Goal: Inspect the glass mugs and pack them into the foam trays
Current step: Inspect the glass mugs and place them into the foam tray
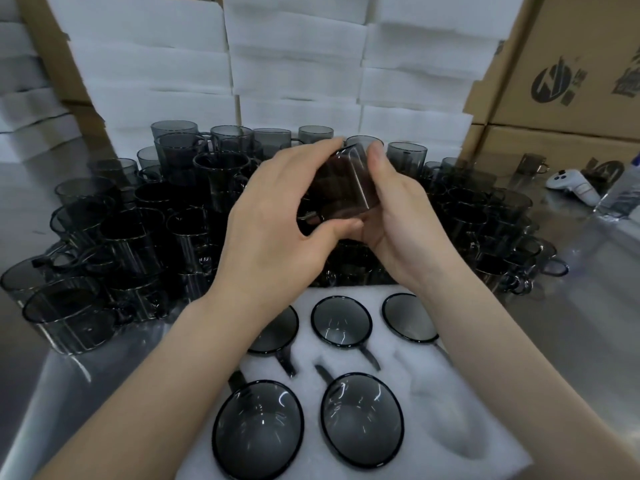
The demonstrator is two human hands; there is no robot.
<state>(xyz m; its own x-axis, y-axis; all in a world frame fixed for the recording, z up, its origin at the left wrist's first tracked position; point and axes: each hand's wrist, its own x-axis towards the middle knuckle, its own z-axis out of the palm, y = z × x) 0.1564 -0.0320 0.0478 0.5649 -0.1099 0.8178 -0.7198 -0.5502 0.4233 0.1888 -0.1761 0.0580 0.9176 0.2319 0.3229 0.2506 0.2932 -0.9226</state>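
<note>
Smoky glass mug held tilted between both hands, lifted above foam tray.

- Left hand: fingers curled over top, thumb underneath.
- Right hand: wraps other side. Both grip same mug.
- Step, I judge: inspection, checking glass for flaws.
- Below my wrists: five packed mugs seated in tray; one bare pocket under right forearm.
- Loose mugs crowd tabletop beyond and either side of fingers.
- Next, I judge: if clean, match neighbours' orientation, line handle with groove, lower into bare pocket without knocking rims.
</note>
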